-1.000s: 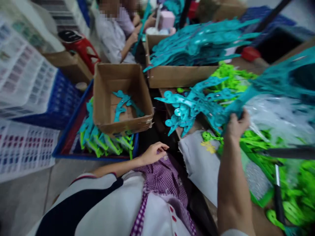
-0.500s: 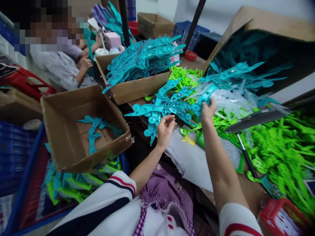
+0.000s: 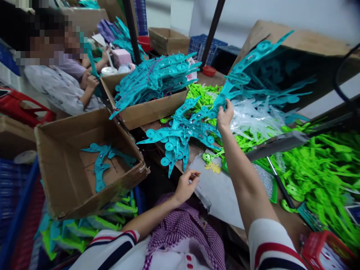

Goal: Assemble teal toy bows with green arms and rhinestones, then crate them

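My right hand is closed around the lower end of a long teal plastic piece, which slants up toward the right. Below and left of it, a cluster of teal plastic pieces with round discs lies at the table edge. My left hand hovers in front of that cluster, touching none of it. Its thumb and fingers are drawn together in a pinch; whatever they hold, if anything, is too small to make out. A yellow flat piece rests on a grey-white sheet under my right forearm.
A cardboard box at left holds a few teal pieces; another box overflows with them. Bright green parts heap at right, beside a dark-handled tool and a green tray. A co-worker sits at upper left.
My right hand has lifted the long teal piece, tilting it more steeply upward. My left hand has drawn back toward my body, away from the teal cluster. The view has shifted slightly.
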Motion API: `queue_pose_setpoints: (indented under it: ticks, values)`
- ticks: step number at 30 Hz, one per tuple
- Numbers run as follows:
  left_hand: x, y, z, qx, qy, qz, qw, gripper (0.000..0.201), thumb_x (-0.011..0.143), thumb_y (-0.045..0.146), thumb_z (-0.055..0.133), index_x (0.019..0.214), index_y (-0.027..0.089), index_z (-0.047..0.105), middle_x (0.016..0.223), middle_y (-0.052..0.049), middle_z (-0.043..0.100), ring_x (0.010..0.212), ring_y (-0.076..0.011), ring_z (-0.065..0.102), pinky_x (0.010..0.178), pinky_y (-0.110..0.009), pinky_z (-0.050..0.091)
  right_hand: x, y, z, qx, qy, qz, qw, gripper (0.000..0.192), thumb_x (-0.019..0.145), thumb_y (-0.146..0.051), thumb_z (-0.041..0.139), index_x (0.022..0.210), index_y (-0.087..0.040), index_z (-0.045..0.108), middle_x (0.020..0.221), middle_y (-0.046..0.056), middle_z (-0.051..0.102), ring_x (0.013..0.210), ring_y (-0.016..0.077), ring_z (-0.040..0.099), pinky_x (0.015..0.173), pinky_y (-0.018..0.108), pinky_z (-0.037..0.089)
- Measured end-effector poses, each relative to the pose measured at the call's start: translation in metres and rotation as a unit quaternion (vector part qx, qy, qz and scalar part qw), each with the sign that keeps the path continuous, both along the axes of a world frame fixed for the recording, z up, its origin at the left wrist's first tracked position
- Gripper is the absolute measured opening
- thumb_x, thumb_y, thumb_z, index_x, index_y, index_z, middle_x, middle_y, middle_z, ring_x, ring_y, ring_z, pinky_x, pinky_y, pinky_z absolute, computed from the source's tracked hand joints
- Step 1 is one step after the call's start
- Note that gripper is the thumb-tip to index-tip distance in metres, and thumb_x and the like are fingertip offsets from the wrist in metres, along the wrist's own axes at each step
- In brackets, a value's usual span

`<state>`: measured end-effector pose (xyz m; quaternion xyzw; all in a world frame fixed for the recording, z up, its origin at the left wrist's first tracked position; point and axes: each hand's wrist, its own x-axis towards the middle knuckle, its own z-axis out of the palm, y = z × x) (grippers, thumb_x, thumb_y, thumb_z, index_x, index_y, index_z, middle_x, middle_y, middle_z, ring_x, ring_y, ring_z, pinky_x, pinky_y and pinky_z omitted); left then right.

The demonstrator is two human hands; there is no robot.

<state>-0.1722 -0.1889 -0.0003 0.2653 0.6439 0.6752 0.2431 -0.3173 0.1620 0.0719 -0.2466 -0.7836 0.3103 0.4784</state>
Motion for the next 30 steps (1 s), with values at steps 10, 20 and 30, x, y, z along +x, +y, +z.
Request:
queue_pose_setpoints:
  ticks: [10,20,30]
  values:
    - [-0.01,-0.006,-0.025,-0.038,0.014,0.004,0.999,0.019,0.084,0.018,0.057,0.099,0.018,0.068,0.099,-0.004,0.07,0.081,-0.0142,0.065,0.078,-0.028,0.053,0.01,-0.031,0.018,-0.022,0.084,0.136,0.987,0.05,0.082,-0.047,0.062,0.126,-0.023,0.064,0.13,0.008,0.066,0.123,0.027,0.06,0.112,0.051,0.043]
    - [-0.031,-0.002,-0.03,-0.061,0.009,0.03,0.998,0.022,0.083,0.019,0.057,0.102,0.019,0.068,0.101,-0.004,0.07,0.085,-0.0151,0.065,0.081,-0.029,0.054,0.013,-0.04,0.018,-0.077,0.12,0.148,0.979,0.056,0.077,-0.054,0.067,0.124,-0.023,0.066,0.128,0.008,0.067,0.122,0.0274,0.06,0.111,0.053,0.044]
    - [-0.045,-0.008,-0.027,-0.055,0.032,0.049,0.997,0.02,0.086,0.022,0.058,0.103,0.019,0.068,0.103,-0.006,0.07,0.088,-0.0158,0.067,0.08,-0.03,0.054,0.0,-0.024,0.011,-0.024,0.076,0.057,0.995,0.057,0.092,-0.05,0.045,0.139,-0.02,0.056,0.131,0.012,0.063,0.127,0.0283,0.057,0.11,0.053,0.045]
